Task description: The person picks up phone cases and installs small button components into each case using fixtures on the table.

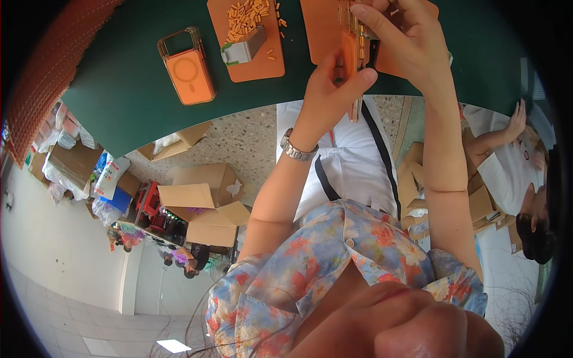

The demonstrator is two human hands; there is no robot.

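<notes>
Near the table's front edge, my left hand [337,86] is closed around a clear orange phone case [353,55], held edge-on with its long side toward me. My right hand [412,39] has its fingers bent at the upper end of this case, the thumb touching its edge; whether a small piece is pinched there I cannot tell. Another clear orange phone case [190,77], with a ring mark on its back, lies to the left. Between it and my hands, a pile of small orange pieces [248,19] lies on an orange mat [256,73] beside a small grey-white open box [245,48].
More orange mats [316,30] lie beneath my hands on the dark green table [137,83]. Open cardboard boxes [206,200] stand on the floor at the left and right. A co-worker [507,155] sits at the right, one hand at the table edge.
</notes>
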